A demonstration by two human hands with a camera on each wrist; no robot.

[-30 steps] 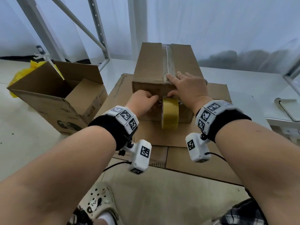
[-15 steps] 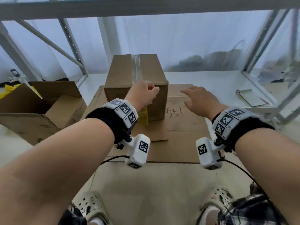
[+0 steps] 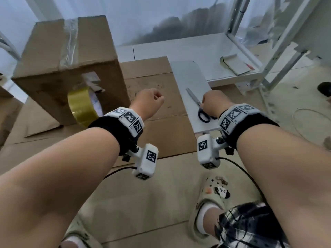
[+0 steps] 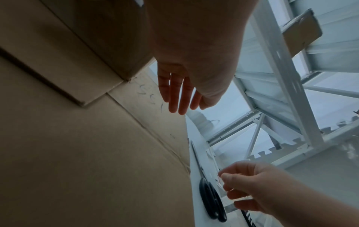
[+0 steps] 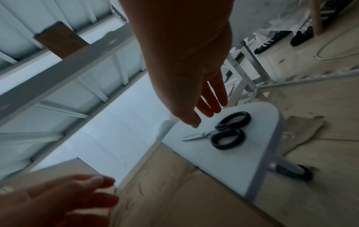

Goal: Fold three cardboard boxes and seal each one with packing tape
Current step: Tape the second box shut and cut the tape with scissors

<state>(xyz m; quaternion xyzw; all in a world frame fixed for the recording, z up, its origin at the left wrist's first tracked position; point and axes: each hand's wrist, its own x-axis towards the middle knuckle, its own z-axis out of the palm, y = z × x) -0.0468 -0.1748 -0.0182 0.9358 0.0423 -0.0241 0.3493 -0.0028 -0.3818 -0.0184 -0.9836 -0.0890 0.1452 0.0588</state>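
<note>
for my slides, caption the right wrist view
Right hand reaching, fingers extended, toward black-handled scissors on a white board.

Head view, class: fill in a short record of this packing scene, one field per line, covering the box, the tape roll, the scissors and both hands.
box: cardboard box on flattened cardboard, clear tape along its top seam
tape roll: yellowish tape roll hanging at the box's near face, tape not yet cut
scissors: black-handled scissors lying on a white board, blades closed
left hand: left hand in the air beside the box, fingers relaxed, holding nothing
right hand: right hand open above the scissors, not touching them
</note>
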